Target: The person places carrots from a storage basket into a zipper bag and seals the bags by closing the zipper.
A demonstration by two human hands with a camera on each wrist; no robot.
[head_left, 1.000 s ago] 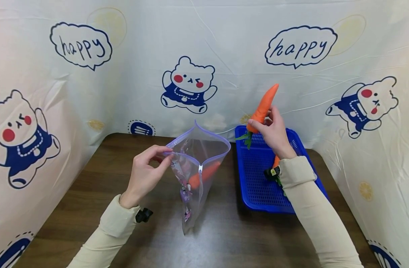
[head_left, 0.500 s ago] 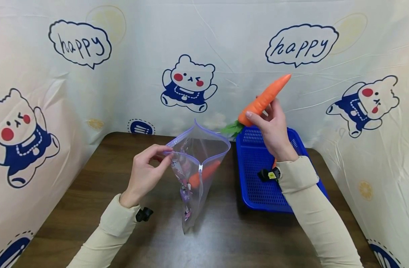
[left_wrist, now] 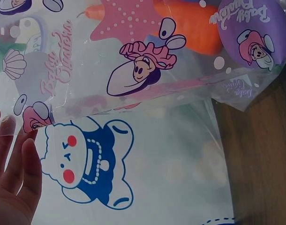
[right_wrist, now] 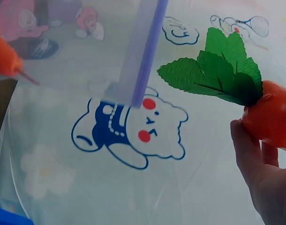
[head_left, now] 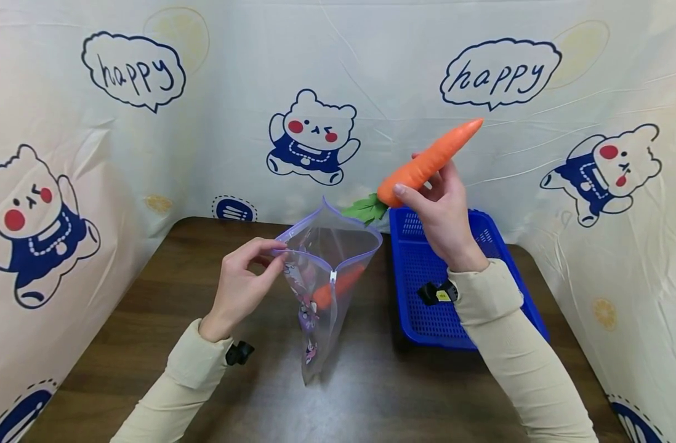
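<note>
A clear zip bag (head_left: 338, 326) with a purple zip rim stands with its mouth spread at the middle of the table. One carrot (head_left: 340, 288) lies inside it, seen through the plastic. My left hand (head_left: 241, 283) pinches the rim at the bag's left corner. In the left wrist view the bag's printed side (left_wrist: 133, 61) shows shell and starfish pictures. Up to the right, my right hand (head_left: 446, 212) grips a second carrot (head_left: 426, 163) near its thick end. This carrot's green leaves (head_left: 368, 209) point left, just behind the bag's right rim; its tip points up and right.
A blue perforated basket (head_left: 426, 320) stands on the table to the right, under my right forearm, which hides part of its inside. Behind the dark wooden table (head_left: 166, 295) hangs a pale printed cloth (head_left: 393, 74), which also runs along both sides.
The right hand has moved left from above the basket, tilting the carrot so its leaves now reach the bag's rim. The left hand and the bag stay in place.
</note>
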